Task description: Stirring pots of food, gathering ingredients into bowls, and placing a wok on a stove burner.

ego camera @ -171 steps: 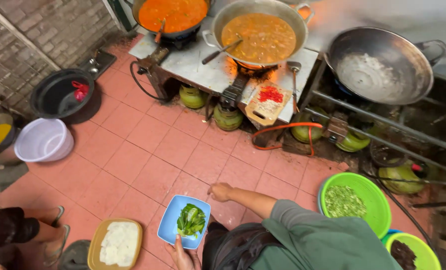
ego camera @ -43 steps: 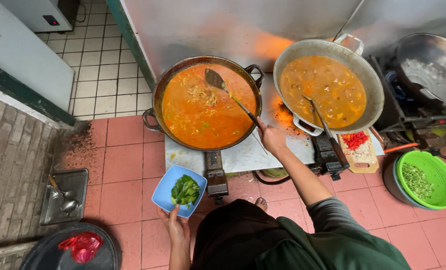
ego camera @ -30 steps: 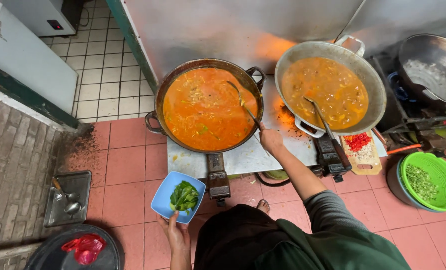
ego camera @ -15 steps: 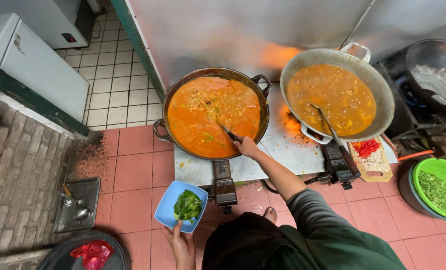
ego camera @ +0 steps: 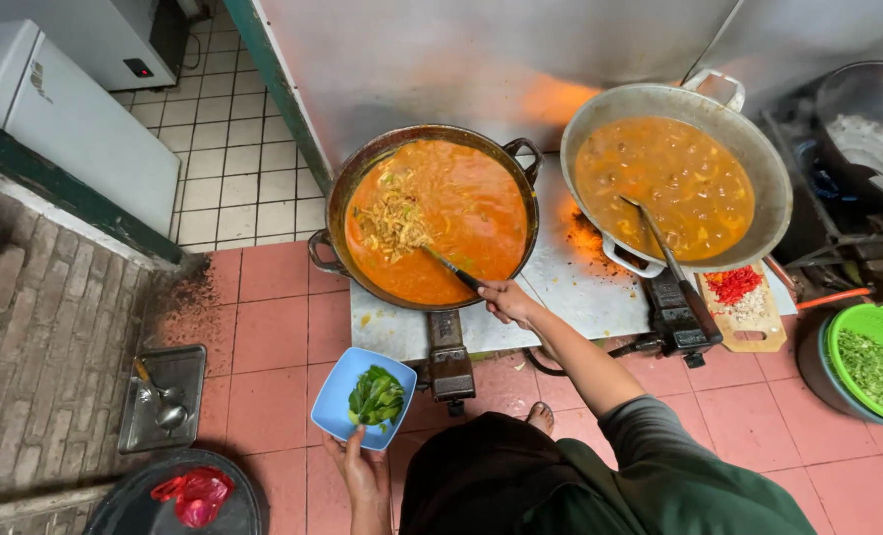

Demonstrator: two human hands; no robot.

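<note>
- Right hand (ego camera: 506,300) now drawn back to the near rim of the big dark round wok of orange curry (ego camera: 437,213), grip pressed shut round the dark handle of a long metal ladle (ego camera: 440,265); a second ago reaching farther over, toward the wok's right rim.
- Ladle bowl now sunk under a heap of pale shredded bits left of centre, no longer lifted clear of the sauce: reads as stirring or gathering in hand.
- Long axis of the ladle on a diagonal, handle end at the near right by the hand, working end pointing up-left into the curry.
- Left hand (ego camera: 362,474) low by the body as before, fingers curled under a square blue plastic bowl of green leaves (ego camera: 367,399), held level over the red-tiled floor (ego camera: 273,352), just short of the steel counter (ego camera: 580,287).
</note>
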